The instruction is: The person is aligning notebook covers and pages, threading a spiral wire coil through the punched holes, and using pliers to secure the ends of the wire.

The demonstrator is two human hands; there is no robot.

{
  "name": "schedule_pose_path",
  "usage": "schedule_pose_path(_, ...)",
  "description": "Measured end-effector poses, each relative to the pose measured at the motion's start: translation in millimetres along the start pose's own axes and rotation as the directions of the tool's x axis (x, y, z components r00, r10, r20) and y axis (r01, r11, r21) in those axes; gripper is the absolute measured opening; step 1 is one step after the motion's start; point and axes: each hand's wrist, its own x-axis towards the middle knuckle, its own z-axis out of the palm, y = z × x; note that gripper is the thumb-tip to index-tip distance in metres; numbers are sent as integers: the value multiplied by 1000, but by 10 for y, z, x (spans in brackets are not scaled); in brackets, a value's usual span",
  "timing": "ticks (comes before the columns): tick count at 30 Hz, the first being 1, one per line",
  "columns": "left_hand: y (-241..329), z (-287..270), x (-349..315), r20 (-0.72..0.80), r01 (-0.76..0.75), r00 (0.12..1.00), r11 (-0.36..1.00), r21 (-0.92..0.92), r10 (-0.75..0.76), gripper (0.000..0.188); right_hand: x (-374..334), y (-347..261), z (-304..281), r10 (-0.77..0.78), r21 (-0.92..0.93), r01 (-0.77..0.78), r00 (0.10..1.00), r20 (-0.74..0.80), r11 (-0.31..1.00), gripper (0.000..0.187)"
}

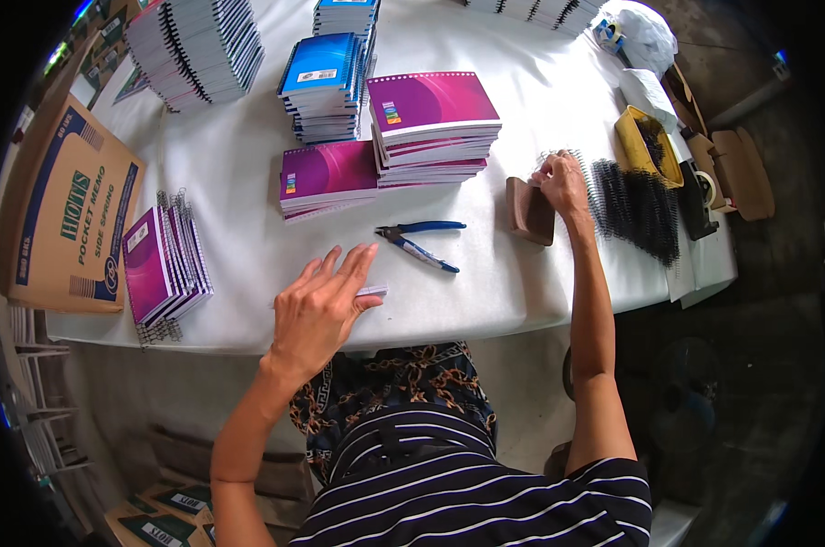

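My left hand lies with fingers stretched out near the table's front edge. Beneath it, mostly hidden, is a thin item whose pale purple-white edge shows beside the thumb. My right hand has its fingers pinched together over pale spiral binding coils, beside a brown block. What the fingertips hold is too small to make out. Blue-handled cutting pliers lie with handles apart between the hands. To the right of the right hand lies a heap of black spiral coils.
Stacks of purple notebooks and blue notebooks stand behind the pliers. Spiral-bound purple notebooks lean beside a cardboard carton at left. A yellow basket, tape dispenser and tall notebook stack border the white-covered table.
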Motion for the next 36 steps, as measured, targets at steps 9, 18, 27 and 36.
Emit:
schedule_pose_path(9, -55, 75, 11, -47, -19, 999, 1000, 10, 19, 62, -82, -453, -542, -236, 188, 237, 971, -30, 953, 23)
schedule_pose_path(18, -54, 73, 3, -15, 0, 1000, 1000, 20, 0, 62, -931, -2035, -599, -482, 858, 84, 853, 201, 506, 18)
schedule_pose_path(27, -72, 55, -13, 15, -20, 1000, 989, 145, 18, 64, -883, -2030, -692, -526, 751, 23, 727, 441, 660, 20)
schedule_pose_path(36, 0, 56, 63, 75, 69, 995, 994, -89, -63, 58, -1010, -2088, -688, -592, 641, 355, 781, 196, 681, 23)
